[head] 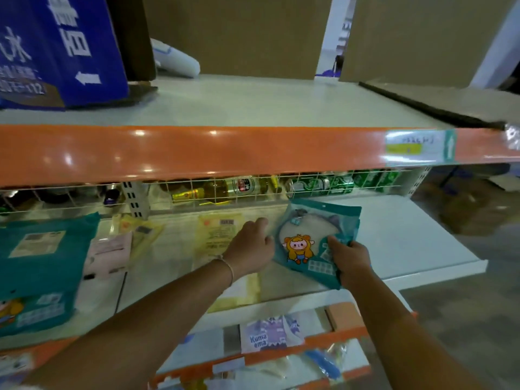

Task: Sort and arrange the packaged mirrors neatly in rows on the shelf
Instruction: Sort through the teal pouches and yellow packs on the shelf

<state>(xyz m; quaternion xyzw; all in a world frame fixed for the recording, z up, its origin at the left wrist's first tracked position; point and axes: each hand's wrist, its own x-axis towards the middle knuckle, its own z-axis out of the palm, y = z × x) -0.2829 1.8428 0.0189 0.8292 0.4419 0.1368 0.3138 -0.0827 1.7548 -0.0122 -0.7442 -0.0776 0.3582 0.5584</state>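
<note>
**Right hand grips a teal mirror pack over the shelf**

The right hand [350, 258] pinches one teal packaged mirror [315, 240], printed with a cartoon girl, tilted above the white shelf [408, 243]. The left hand [251, 246] rests on a yellow pack [218, 232], fingers loosely curled. Two teal packs [42, 266] lie left; bare shelf extends right.

A blue carton [60, 49] with white lettering and an arrow stands at the left of the upper board, beside a white plastic-wrapped roll [174, 59]. Brown cardboard boxes [239, 35] stand behind. An orange strip [197, 153] fronts that board and carries a price label [419, 147] at its right. Behind a wire grille [253, 190] lie yellow bottles [202, 192] and green cans [337, 182]. More brown cartons [472, 212] sit on the floor at right.
</note>
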